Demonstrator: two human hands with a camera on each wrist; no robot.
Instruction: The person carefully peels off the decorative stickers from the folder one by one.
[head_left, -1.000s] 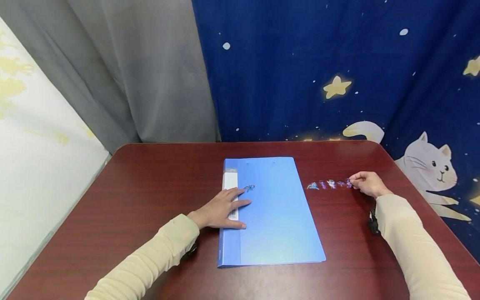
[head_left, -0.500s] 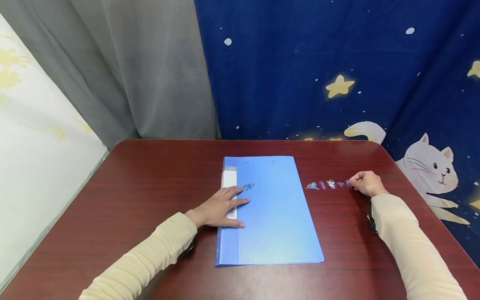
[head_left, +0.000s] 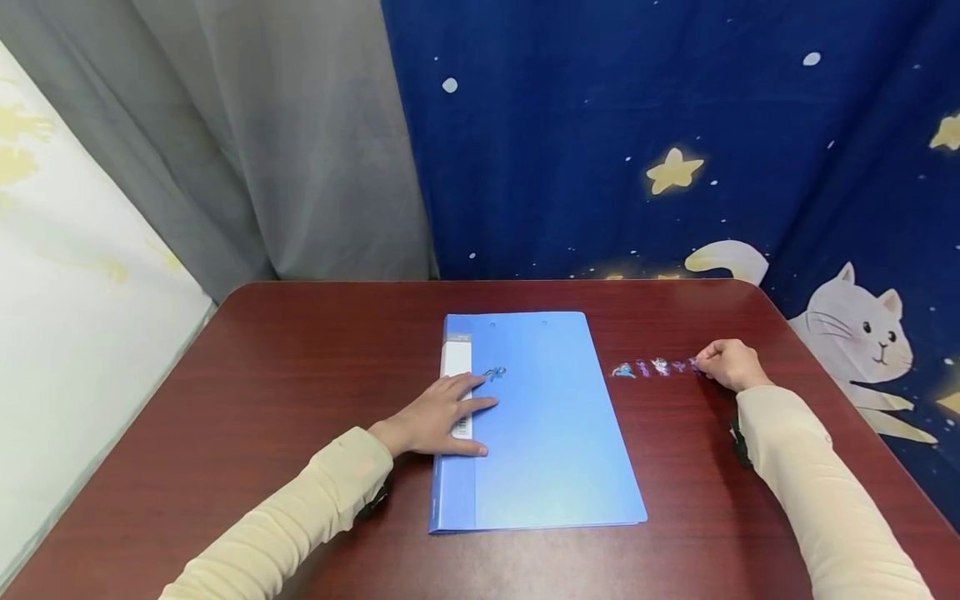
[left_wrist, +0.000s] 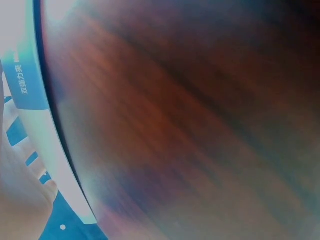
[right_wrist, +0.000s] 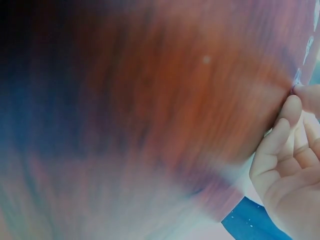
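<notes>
A blue folder [head_left: 555,450] lies closed on the table, with a small blue figure sticker [head_left: 497,372] near its spine. My left hand [head_left: 435,417] rests with spread fingers across the white spine label, its index fingertip at that sticker; the left wrist view shows this hand [left_wrist: 22,190] beside the folder's spine [left_wrist: 32,75]. Right of the folder, several small stickers lie in a row, among them a blue one [head_left: 623,370] and a white one [head_left: 660,367]. My right hand [head_left: 735,367] pinches the purple sticker [head_left: 694,364] at the row's right end between thumb and index finger.
The dark red table [head_left: 322,333] reaches back to a grey curtain [head_left: 330,150] and a blue curtain [head_left: 547,150] with stars and a cat. A white cloth [head_left: 82,317] with yellow patterns hangs along the left side.
My right wrist and sleeve have shifted slightly left, while the fingertips stay at the row's end. My left hand keeps its place on the folder. The head view has moved a little.
</notes>
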